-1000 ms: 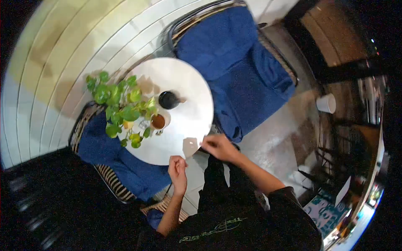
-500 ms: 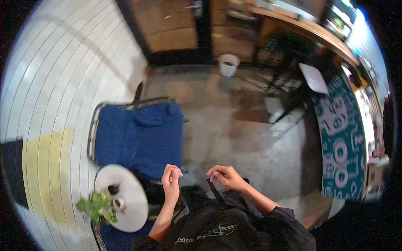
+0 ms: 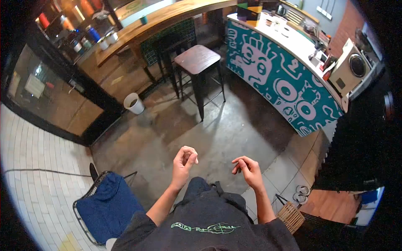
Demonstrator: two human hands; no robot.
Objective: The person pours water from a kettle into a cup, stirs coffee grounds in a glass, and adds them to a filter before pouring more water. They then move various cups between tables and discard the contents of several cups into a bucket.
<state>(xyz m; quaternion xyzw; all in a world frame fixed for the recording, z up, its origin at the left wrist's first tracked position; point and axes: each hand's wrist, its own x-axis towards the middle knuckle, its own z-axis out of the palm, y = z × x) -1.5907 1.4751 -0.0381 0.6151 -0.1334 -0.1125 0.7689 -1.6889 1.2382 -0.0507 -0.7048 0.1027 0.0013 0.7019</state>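
My left hand (image 3: pixel 184 164) is raised in front of my dark shirt (image 3: pixel 209 221), its fingers curled in toward the thumb. Nothing shows in it. To its right, my right hand (image 3: pixel 248 169) hangs in the air with loosely bent fingers, the index finger reaching out and a gap by the thumb. It holds nothing that I can see. Both hands are over the grey concrete floor (image 3: pixel 167 134) and touch no object. Nearest on the left is a blue-covered chair (image 3: pixel 106 205), well below and apart from my left hand.
Ahead stand a dark stool (image 3: pixel 197 59) and a white bin (image 3: pixel 134 103). A teal patterned counter (image 3: pixel 276 79) curves along the right, and a wooden bar (image 3: pixel 167 21) runs at the back. A glass door (image 3: pixel 46 88) is at left. A woven basket (image 3: pixel 291 216) and slippers (image 3: pixel 301 194) lie at lower right.
My view has turned right, bringing the stool and counter toward the middle. The round table has almost left the view. A dark strap seen by my right hand earlier no longer shows there.
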